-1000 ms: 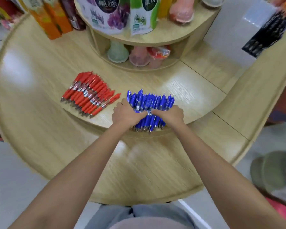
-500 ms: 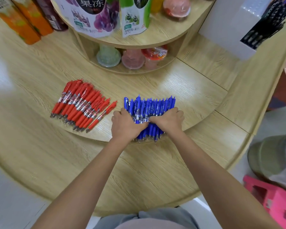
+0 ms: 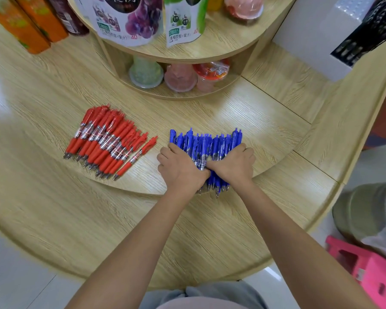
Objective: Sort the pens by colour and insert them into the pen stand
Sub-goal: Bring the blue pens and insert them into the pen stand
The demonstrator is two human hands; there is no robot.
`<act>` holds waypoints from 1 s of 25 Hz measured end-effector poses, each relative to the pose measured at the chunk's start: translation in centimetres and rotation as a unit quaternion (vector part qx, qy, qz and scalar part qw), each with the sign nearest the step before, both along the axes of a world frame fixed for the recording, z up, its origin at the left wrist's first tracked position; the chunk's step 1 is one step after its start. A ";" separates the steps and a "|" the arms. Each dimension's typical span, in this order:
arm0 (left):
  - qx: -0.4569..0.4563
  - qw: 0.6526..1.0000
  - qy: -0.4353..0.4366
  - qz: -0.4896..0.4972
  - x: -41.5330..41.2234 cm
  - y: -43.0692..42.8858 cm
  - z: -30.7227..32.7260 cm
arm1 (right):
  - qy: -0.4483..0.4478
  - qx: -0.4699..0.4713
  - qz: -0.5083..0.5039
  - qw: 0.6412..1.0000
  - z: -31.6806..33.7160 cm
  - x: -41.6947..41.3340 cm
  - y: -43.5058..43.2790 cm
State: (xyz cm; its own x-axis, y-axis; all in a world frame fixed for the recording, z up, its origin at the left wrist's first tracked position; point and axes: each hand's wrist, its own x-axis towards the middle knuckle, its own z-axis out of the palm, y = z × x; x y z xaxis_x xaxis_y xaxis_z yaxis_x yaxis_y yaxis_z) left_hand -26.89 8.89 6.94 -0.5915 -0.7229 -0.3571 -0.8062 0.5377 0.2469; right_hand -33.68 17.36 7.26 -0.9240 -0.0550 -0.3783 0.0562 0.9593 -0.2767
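On the shelf, both hands (image 3: 206, 167) clasping one blue pen bundle (image 3: 206, 143), one red pile (image 3: 108, 139).

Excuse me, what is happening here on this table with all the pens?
A person is sorting pens by colour on a wooden table. Both hands, the left hand and the right hand, press in from either side on a bundle of blue pens, gathering it together. The red pens lie in their own pile to the left, untouched. A white stand with black pens stands at the far right.
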 end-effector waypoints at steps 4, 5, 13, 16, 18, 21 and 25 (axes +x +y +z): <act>0.000 1.000 -0.017 -0.002 -0.5 -0.2 0.0 | 0.004 0.019 0.016 1.000 -0.1 -0.3 -0.1; -0.003 1.000 -0.019 -0.005 -0.6 -0.1 0.0 | 0.006 0.018 0.015 1.000 -0.2 -0.3 -0.2; -0.021 0.998 -0.053 -0.018 -1.6 0.4 0.0 | 0.038 0.000 0.040 0.998 -0.6 -0.1 -0.6; -0.029 0.998 -0.042 -0.026 -1.3 0.5 0.0 | 0.043 -0.008 0.041 0.998 -0.7 -0.1 -0.6; -0.020 0.999 -0.038 -0.028 -1.2 0.2 0.1 | 0.043 -0.015 0.039 0.998 -0.6 -0.3 -0.6; -0.005 0.999 -0.018 -0.034 -0.6 -0.2 0.1 | 0.051 -0.016 0.061 0.997 -0.5 -0.4 -0.4; 0.000 1.000 0.002 -0.027 0.1 -0.5 0.0 | 0.045 -0.014 0.042 0.998 -0.7 -0.8 -0.6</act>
State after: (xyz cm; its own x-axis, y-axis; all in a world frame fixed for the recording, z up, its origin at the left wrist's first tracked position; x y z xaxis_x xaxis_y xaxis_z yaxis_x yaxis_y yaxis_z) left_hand -26.81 8.42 6.97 -0.6316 -0.6897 -0.3541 -0.7746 0.5813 0.2494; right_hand -34.52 16.78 6.58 -0.9458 -0.1428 -0.2916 -0.0497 0.9511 -0.3047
